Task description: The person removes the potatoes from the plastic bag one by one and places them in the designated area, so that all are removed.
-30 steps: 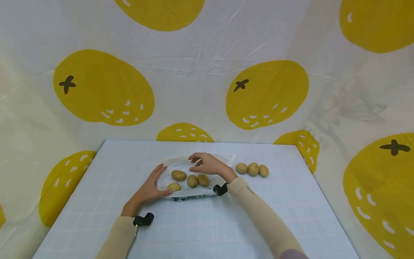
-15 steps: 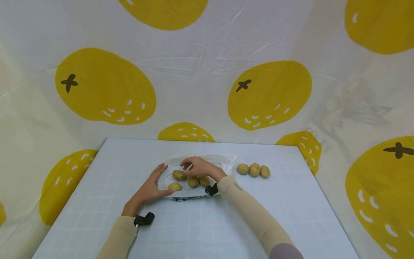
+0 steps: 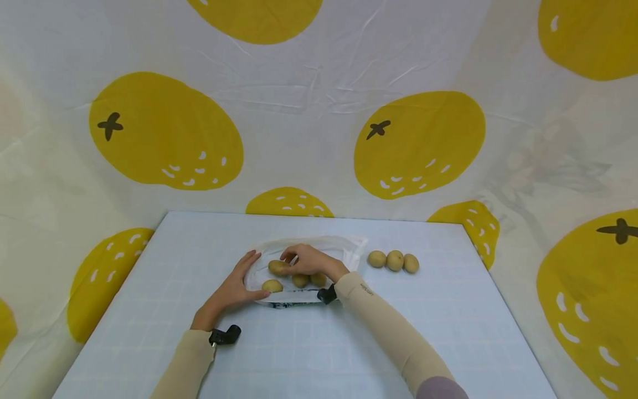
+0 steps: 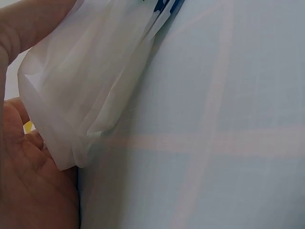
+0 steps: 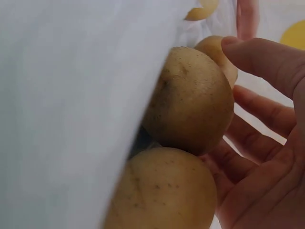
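Observation:
A white translucent plastic bag [image 3: 294,296] with dark print lies open in the middle of the table. My left hand [image 3: 235,285] holds its left end, thumb on the near rim and fingers along the far side. In the left wrist view the bag's film [image 4: 81,90] lies between thumb and palm. My right hand [image 3: 306,259] reaches over the bag, thumb and fingers around one end of a potato [image 3: 277,268]. Another potato [image 3: 272,286] lies by the left thumb. Two more potatoes [image 5: 190,100] sit under the right hand, partly covered by it in the head view.
Three potatoes [image 3: 395,260] stand in a row on the table to the right of the bag. The table [image 3: 279,354] has a pale checked cloth. Behind it hangs a white curtain [image 3: 299,133] with large yellow fruit prints.
My right hand has moved left and down from above the bag to the potato, its thumb and fingers closing around one end. The left hand keeps its place on the bag.

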`<move>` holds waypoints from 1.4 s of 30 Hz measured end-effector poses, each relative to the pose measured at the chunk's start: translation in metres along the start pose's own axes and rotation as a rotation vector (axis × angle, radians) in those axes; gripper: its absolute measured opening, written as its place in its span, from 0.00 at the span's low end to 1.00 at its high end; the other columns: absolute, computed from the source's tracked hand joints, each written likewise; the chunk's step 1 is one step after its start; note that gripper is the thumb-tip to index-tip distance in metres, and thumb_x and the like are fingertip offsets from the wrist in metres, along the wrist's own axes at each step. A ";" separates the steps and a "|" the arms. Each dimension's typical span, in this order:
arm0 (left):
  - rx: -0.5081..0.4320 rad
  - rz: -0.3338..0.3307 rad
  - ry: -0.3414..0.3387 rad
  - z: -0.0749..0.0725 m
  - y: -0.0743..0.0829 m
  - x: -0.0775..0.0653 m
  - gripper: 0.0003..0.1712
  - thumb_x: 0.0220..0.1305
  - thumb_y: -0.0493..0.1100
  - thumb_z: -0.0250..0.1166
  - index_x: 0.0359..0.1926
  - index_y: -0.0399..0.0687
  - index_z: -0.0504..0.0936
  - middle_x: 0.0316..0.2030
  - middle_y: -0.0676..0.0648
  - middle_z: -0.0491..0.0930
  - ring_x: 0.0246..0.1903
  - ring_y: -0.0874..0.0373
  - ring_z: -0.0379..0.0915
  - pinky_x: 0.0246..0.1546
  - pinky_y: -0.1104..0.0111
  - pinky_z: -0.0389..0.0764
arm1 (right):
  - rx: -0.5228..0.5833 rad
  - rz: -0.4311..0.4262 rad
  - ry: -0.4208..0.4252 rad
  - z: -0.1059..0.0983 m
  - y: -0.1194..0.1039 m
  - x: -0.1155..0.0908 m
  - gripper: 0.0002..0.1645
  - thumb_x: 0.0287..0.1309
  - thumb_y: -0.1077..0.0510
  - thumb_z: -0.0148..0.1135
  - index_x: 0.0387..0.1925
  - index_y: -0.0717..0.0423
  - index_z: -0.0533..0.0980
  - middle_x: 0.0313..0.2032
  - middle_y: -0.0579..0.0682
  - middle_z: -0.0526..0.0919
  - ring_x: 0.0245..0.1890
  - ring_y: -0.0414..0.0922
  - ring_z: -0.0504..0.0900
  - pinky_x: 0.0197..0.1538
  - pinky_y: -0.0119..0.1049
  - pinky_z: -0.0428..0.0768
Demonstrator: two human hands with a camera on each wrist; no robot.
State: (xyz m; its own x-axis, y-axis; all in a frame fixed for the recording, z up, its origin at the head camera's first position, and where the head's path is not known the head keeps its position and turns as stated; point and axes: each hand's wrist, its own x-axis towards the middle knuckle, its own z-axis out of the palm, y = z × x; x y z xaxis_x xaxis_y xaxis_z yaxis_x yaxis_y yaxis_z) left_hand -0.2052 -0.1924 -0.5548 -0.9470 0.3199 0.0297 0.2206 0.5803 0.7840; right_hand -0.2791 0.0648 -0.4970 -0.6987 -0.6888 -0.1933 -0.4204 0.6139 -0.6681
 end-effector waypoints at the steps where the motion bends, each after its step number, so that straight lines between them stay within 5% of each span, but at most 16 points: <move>1: 0.002 -0.001 0.000 0.000 0.000 0.000 0.65 0.50 0.58 0.80 0.81 0.45 0.54 0.82 0.36 0.44 0.80 0.31 0.39 0.72 0.30 0.51 | -0.007 -0.001 -0.001 0.001 0.000 0.001 0.24 0.66 0.46 0.69 0.58 0.53 0.81 0.53 0.48 0.86 0.53 0.45 0.83 0.58 0.35 0.80; 27: -0.011 -0.011 -0.005 0.000 0.005 -0.001 0.64 0.50 0.57 0.80 0.81 0.44 0.55 0.82 0.36 0.43 0.79 0.31 0.39 0.72 0.29 0.51 | -0.015 0.012 -0.008 0.000 -0.001 0.001 0.24 0.66 0.50 0.68 0.61 0.54 0.80 0.58 0.48 0.85 0.54 0.43 0.82 0.61 0.37 0.80; 42: -0.013 -0.002 0.000 0.001 0.001 0.000 0.64 0.50 0.57 0.80 0.81 0.44 0.54 0.82 0.35 0.43 0.79 0.30 0.39 0.72 0.30 0.50 | 0.080 -0.024 0.083 -0.022 -0.003 -0.020 0.24 0.69 0.51 0.65 0.62 0.53 0.80 0.60 0.51 0.83 0.54 0.45 0.83 0.59 0.39 0.81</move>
State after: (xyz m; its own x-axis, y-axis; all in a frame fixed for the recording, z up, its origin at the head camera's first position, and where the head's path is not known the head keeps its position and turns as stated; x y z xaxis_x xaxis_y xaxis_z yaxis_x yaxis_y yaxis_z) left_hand -0.2044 -0.1913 -0.5544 -0.9476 0.3183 0.0280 0.2153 0.5712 0.7921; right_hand -0.2767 0.0857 -0.4756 -0.7356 -0.6669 -0.1188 -0.3926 0.5626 -0.7276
